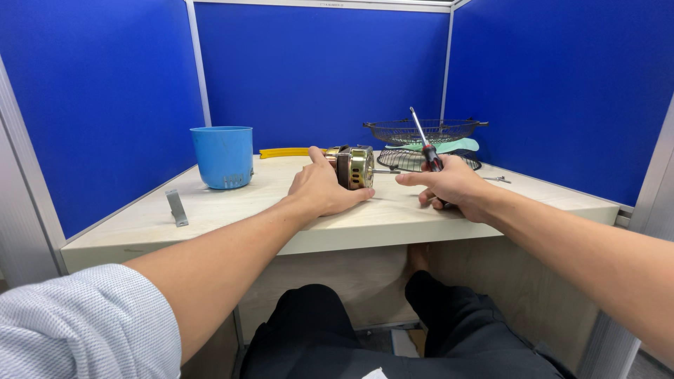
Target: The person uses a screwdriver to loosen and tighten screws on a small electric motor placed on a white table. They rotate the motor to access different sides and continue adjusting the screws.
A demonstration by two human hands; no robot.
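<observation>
A brass-coloured fan motor [354,166] with a thin shaft pointing right lies on the pale wooden table [232,210]. My left hand [321,188] rests against its left side and grips it. My right hand [449,187] holds a screwdriver [424,143] with a red and black handle, its metal shank pointing up and away. The right index finger points left toward the motor shaft.
A blue plastic cup [222,156] stands at the back left. A grey metal bracket [176,207] lies near the left edge. Wire fan grilles [425,130] with a pale green part sit at the back right, a yellow strip [283,151] behind the motor. Blue partitions surround the table.
</observation>
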